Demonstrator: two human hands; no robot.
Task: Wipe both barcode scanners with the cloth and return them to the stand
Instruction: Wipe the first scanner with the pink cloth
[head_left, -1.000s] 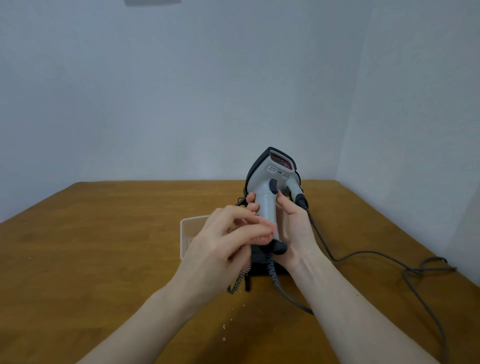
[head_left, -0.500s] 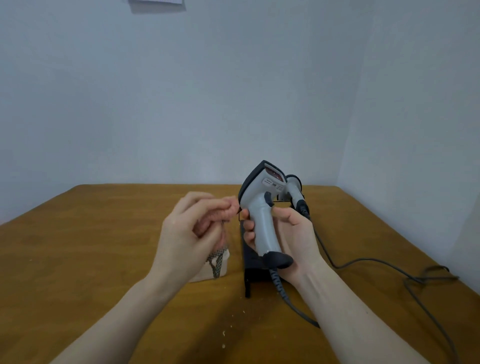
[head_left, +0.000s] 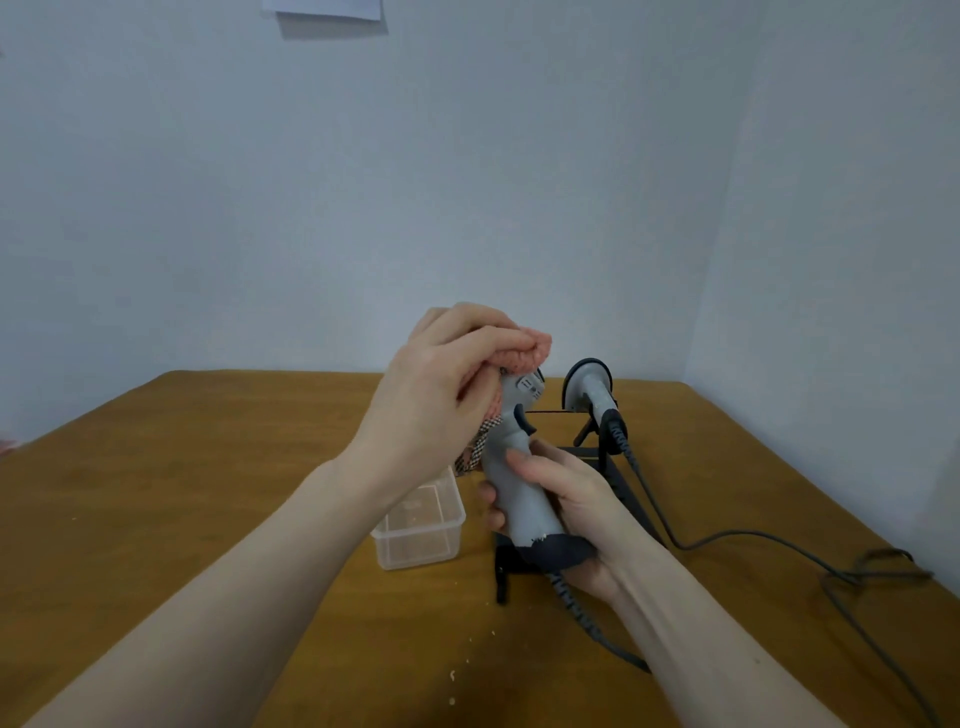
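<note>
Room: pale blue-grey walls meet in a corner behind a brown wooden table (head_left: 182, 493), with a sheet of paper (head_left: 322, 10) pinned high on the wall.
Step in hand: wiping the first scanner, I'd judge.
Right hand (head_left: 566, 499): wrapped tight round the handle of the grey pistol-grip barcode scanner (head_left: 514, 467), held upright above the table.
Left hand (head_left: 441, 405): bunched closed on the pink and checked cloth (head_left: 524, 353), pressing it over the scanner's head.
Second scanner: the other grey barcode scanner (head_left: 589, 387) sits in the black wire stand (head_left: 613, 478), untouched.
Next move: likely work the cloth down the body, then seat the scanner back in the stand.
Room to move: a clear plastic tub (head_left: 421, 525) sits just left of the stand; the dark cable (head_left: 753, 540) trails right toward the table edge and could snag; the left side lies open.
</note>
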